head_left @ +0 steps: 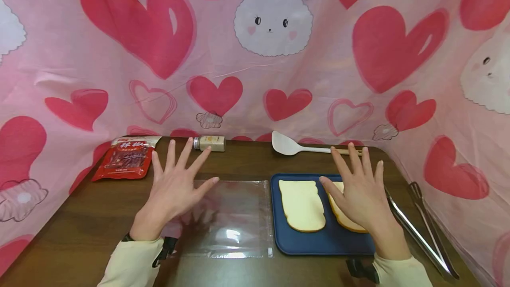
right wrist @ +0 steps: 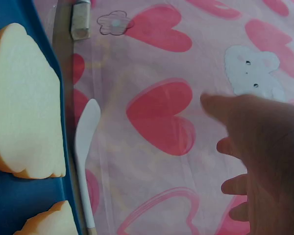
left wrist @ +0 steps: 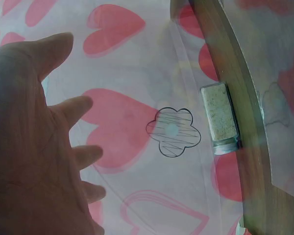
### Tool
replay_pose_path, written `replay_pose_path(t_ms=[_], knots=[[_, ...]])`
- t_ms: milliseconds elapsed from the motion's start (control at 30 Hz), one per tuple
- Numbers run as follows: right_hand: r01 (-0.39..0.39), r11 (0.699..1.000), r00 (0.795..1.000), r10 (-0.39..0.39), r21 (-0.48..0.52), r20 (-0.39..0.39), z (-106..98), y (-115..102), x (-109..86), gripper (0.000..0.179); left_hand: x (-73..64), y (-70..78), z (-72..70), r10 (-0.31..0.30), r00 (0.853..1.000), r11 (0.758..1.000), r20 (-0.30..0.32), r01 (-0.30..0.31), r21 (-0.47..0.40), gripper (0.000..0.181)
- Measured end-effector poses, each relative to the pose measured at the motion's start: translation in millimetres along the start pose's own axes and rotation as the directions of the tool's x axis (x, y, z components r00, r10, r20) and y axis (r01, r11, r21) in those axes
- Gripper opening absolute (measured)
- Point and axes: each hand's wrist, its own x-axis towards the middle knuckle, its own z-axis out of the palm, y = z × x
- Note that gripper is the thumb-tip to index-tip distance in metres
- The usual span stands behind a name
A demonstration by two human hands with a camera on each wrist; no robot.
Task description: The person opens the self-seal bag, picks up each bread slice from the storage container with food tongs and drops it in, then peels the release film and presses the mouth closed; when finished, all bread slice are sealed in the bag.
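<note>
In the head view my left hand (head_left: 173, 189) is held with fingers spread over the left part of a clear plastic bag (head_left: 239, 216), holding nothing. My right hand (head_left: 362, 194), fingers likewise spread, hangs over a blue tray (head_left: 318, 247) and partly hides one of its two bread slices (head_left: 346, 218). The other slice (head_left: 303, 205) shows whole, left of the right thumb. Each wrist view also shows its hand's fingers apart and bare: the left hand (left wrist: 34, 137) and the right hand (right wrist: 269, 156).
A red food packet (head_left: 125, 158) lies at the back left, beside a small seasoning jar (head_left: 211, 143) on its side. A white spatula (head_left: 288, 145) lies behind the tray. Metal tongs (head_left: 432, 225) rest along the right edge. Heart-patterned cloth (head_left: 259, 70) hangs around the table (head_left: 99, 225).
</note>
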Motion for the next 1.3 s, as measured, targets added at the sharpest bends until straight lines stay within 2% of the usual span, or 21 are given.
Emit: replay_pose_path(t_ms=[100, 167, 267, 333, 400, 467, 533, 600, 667, 800, 1033, 1300], knots=[[0.020, 1.000, 1.000, -0.020, 0.019, -0.016, -0.2, -2.2, 1.2, 0.084, 0.0, 1.2, -1.2, 0.012, 1.000, 1.000, 0.004, -0.012, -0.010, 0.081], [0.058, 0.997, 0.996, -0.056, 0.044, -0.063, 0.0, -8.3, 1.9, 0.084, 0.4, 2.8, -1.7, 0.032, 0.999, 0.999, 0.019, -0.032, -0.037, 0.079], [0.179, 0.982, 0.967, -0.164, 0.060, -0.196, 10.2, -27.8, 2.9, 0.075, -0.9, 3.0, 0.3, 0.057, 0.995, 0.995, 0.087, -0.049, -0.088, 0.078], [0.244, 0.969, 0.945, -0.227, 0.045, -0.237, 21.9, -46.0, 4.2, 0.063, -1.4, 1.7, 5.2, 0.076, 0.985, 0.991, 0.155, -0.057, -0.120, 0.076], [0.280, 0.959, 0.944, -0.270, 0.030, -0.187, 36.3, -63.4, 6.8, 0.050, -1.3, 0.2, 12.1, 0.091, 0.968, 0.988, 0.233, -0.059, -0.144, 0.075], [0.291, 0.957, 0.955, -0.288, 0.026, -0.064, 50.6, -78.8, 10.8, 0.040, -0.9, -1.5, 20.3, 0.103, 0.947, 0.985, 0.305, -0.055, -0.163, 0.074], [0.289, 0.957, 0.955, -0.290, 0.022, 0.060, 64.9, -89.7, 15.9, 0.033, -0.8, -2.9, 28.3, 0.107, 0.925, 0.982, 0.364, -0.042, -0.183, 0.075], [0.287, 0.958, 0.947, -0.287, 0.016, 0.142, 78.2, -96.2, 20.8, 0.028, -0.7, -3.7, 36.3, 0.108, 0.909, 0.980, 0.402, -0.030, -0.195, 0.076], [0.275, 0.961, 0.945, -0.270, 0.000, 0.183, 88.9, -99.8, 24.1, 0.025, -0.3, -3.3, 43.2, 0.109, 0.900, 0.978, 0.421, -0.021, -0.209, 0.077], [0.245, 0.969, 0.945, -0.234, -0.022, 0.228, 101.8, -102.2, 26.2, 0.025, 1.4, 1.1, 53.9, 0.113, 0.900, 0.975, 0.421, -0.020, -0.219, 0.076], [0.207, 0.978, 0.943, -0.197, -0.009, 0.270, 106.9, -104.7, 23.6, 0.030, 0.8, 6.6, 64.2, 0.082, 0.899, 0.985, 0.431, -0.006, -0.173, 0.069], [0.180, 0.984, 0.938, -0.173, 0.004, 0.300, 111.3, -106.9, 25.0, 0.032, -2.7, 3.7, 67.5, 0.057, 0.912, 0.989, 0.406, 0.003, -0.146, 0.059]])
